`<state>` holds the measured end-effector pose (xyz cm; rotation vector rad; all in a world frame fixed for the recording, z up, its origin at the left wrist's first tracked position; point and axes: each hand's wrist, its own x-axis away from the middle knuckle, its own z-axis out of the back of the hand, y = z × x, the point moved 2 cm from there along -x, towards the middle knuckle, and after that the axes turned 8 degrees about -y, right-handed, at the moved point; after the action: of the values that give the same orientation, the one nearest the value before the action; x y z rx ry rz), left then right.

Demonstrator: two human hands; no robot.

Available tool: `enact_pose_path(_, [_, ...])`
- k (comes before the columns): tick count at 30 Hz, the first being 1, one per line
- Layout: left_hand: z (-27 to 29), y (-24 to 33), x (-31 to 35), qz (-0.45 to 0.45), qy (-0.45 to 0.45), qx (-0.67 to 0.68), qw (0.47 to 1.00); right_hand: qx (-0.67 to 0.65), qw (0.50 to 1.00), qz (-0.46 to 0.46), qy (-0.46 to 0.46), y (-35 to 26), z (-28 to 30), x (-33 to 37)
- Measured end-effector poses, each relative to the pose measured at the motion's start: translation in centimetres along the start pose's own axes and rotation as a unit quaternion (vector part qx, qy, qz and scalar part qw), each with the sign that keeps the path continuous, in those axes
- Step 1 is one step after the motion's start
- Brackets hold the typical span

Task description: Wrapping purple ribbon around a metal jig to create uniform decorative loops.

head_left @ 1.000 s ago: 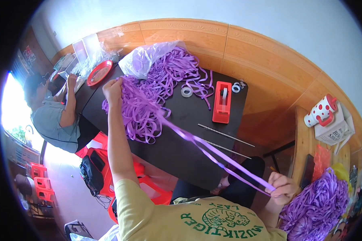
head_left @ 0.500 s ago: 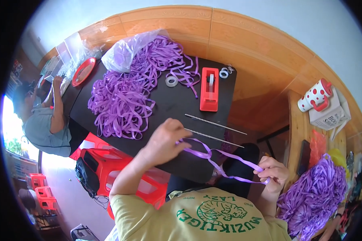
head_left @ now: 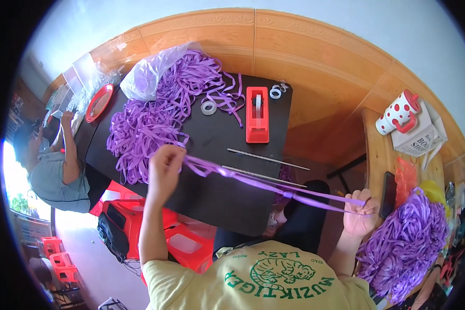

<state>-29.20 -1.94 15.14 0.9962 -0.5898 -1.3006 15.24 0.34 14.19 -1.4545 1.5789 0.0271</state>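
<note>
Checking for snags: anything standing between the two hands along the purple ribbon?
Nothing visible blocks it: the ribbon spans from left hand to right hand. The nearer stick lies close alongside; can't tell whether they touch.

Head cam, down @ tbl (head_left: pixel 212 199)

The left hand (head_left: pixel 165 169) hides some ribbon (head_left: pixel 254 181), and the lower edge crops the shirt (head_left: pixel 258 281).
</note>
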Motion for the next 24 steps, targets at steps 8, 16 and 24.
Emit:
enact_pose_path(8, [-4.3,3.9,1.0,-0.122,-0.065,-0.054,0.989,0.069,0.994,-0.084,0.027,2.7,-0.6,0.5])
enact_pose_path(16, [-9.5,3.3,4.0,-0.274,-0.212,-0.205,0.915,0.056,0.997,-0.047,-0.003,1.8,-1.1,-0.3])
enact_pose_path(24, [-4.2,2.8,1.4,-0.058,-0.056,0.109,0.991,-0.166,0.973,-0.028,0.159,0.6,2.4,0.6])
